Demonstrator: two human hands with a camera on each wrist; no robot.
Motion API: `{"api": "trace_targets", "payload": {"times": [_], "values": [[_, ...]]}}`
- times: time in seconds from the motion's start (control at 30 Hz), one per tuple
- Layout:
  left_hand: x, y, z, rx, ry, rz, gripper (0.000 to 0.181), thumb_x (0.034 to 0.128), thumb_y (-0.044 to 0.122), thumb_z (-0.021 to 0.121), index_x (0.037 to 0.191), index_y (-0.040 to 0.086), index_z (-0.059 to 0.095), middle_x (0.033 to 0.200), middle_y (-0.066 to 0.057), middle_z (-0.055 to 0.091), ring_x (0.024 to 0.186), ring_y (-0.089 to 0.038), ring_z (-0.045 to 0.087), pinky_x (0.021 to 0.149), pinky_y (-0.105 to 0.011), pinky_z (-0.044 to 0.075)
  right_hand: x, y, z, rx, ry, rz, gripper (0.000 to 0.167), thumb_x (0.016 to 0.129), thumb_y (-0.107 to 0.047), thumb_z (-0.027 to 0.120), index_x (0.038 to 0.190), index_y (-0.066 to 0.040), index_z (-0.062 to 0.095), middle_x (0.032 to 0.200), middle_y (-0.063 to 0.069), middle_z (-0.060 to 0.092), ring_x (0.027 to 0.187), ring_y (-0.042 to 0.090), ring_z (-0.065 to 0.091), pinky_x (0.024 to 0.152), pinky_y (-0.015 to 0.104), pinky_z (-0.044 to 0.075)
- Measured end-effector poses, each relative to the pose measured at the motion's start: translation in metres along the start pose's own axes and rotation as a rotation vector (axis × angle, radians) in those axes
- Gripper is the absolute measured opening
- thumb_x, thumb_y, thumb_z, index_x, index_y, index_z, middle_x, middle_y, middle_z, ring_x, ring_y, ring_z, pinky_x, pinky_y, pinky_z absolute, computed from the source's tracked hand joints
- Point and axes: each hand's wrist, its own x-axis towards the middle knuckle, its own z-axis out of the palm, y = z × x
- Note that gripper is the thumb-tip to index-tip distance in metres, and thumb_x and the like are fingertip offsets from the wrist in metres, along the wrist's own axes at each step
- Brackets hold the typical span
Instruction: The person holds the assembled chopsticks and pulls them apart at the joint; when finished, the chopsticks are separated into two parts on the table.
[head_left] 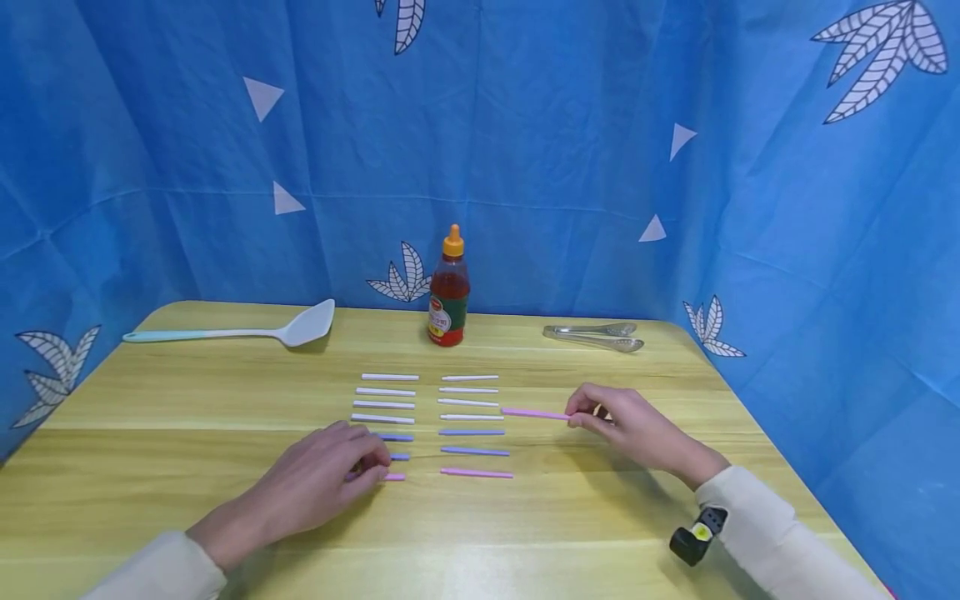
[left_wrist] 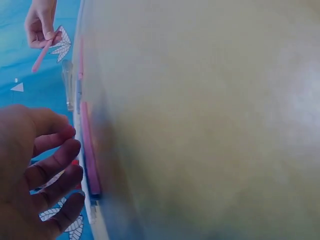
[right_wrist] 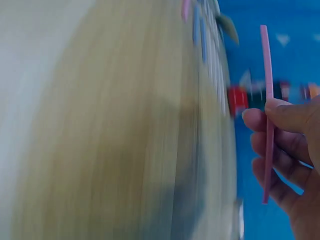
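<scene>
My right hand (head_left: pixel 637 429) pinches a thin pink stick (head_left: pixel 534 413) between thumb and fingers, raised above the table. In the right wrist view this pink stick (right_wrist: pixel 268 70) is slim with flat ends. My left hand (head_left: pixel 326 471) hovers over the near end of the left column with its fingers loosely bent. A pink stick (left_wrist: pixel 89 150) lies just past those fingertips in the left wrist view, and nothing shows between them. The left column has white sticks (head_left: pixel 384 405), then blue sticks (head_left: pixel 396 437). The right column has white sticks (head_left: pixel 468 402), blue sticks (head_left: pixel 474 451) and a pink stick (head_left: pixel 476 473).
A sauce bottle (head_left: pixel 449 308) with an orange cap stands at the back of the wooden table (head_left: pixel 525 542). A white spatula (head_left: pixel 300 327) with a mint handle lies at the back left. Metal tongs (head_left: pixel 592 336) lie back right. A blue curtain (head_left: pixel 525 125) hangs behind.
</scene>
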Motion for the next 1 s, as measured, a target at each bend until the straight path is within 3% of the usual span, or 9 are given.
{"api": "trace_targets", "payload": {"times": [0.2, 0.37, 0.5, 0.63, 0.77, 1.0], "values": [[0.005, 0.007, -0.01, -0.019, 0.036, -0.028, 0.005, 0.1042, 0.028, 0.074, 0.106, 0.031, 0.077, 0.104, 0.017, 0.071, 0.097, -0.007, 0.059, 0.088, -0.04, 0.057, 0.021, -0.035, 0.023, 0.038, -0.03, -0.113, 0.003, 0.106, -0.01, 0.071, 0.108, -0.01, 0.073, 0.097, 0.004, 0.076, 0.086, 0.006, 0.066, 0.08, 0.026, 0.06], [0.008, 0.013, -0.013, -0.069, 0.06, -0.047, 0.013, 0.1109, 0.034, 0.064, 0.11, 0.03, 0.077, 0.117, 0.011, 0.074, 0.11, -0.012, 0.066, 0.098, -0.045, 0.059, 0.033, -0.059, 0.04, 0.083, -0.034, -0.168, 0.005, 0.105, -0.007, 0.072, 0.109, -0.009, 0.074, 0.098, 0.004, 0.076, 0.083, 0.001, 0.061, 0.076, 0.024, 0.058], [0.009, 0.02, -0.011, -0.142, 0.033, -0.038, 0.022, 0.1138, 0.044, 0.057, 0.108, 0.032, 0.075, 0.101, 0.018, 0.068, 0.095, -0.006, 0.064, 0.086, -0.036, 0.056, 0.04, -0.077, 0.054, 0.081, -0.016, -0.218, 0.005, 0.105, -0.008, 0.073, 0.108, -0.011, 0.074, 0.101, 0.001, 0.077, 0.082, 0.001, 0.062, 0.073, 0.022, 0.058], [0.011, 0.025, -0.008, -0.21, 0.004, 0.004, 0.027, 0.1136, 0.048, 0.056, 0.105, 0.03, 0.074, 0.084, 0.022, 0.059, 0.077, -0.001, 0.054, 0.071, -0.026, 0.046, 0.046, -0.092, 0.066, 0.084, 0.018, -0.251, 0.003, 0.106, -0.012, 0.073, 0.108, -0.01, 0.073, 0.103, 0.0, 0.078, 0.082, 0.004, 0.064, 0.073, 0.019, 0.059], [0.014, 0.026, -0.006, -0.269, -0.003, 0.013, 0.022, 0.1125, 0.041, 0.061, 0.104, 0.025, 0.075, 0.081, 0.02, 0.061, 0.074, -0.001, 0.054, 0.068, -0.024, 0.047, 0.05, -0.101, 0.076, 0.105, 0.053, -0.251, 0.007, 0.105, -0.015, 0.075, 0.108, -0.009, 0.072, 0.101, 0.001, 0.078, 0.075, 0.002, 0.06, 0.068, 0.018, 0.056], [0.014, 0.025, -0.006, -0.317, 0.025, 0.013, 0.018, 0.1112, 0.036, 0.065, 0.11, 0.022, 0.077, 0.089, 0.016, 0.072, 0.08, 0.0, 0.06, 0.072, -0.024, 0.05, 0.054, -0.107, 0.086, 0.133, 0.077, -0.181, 0.012, 0.1, -0.012, 0.08, 0.109, -0.011, 0.073, 0.097, -0.001, 0.076, 0.066, -0.004, 0.046, 0.058, 0.018, 0.047]]}}
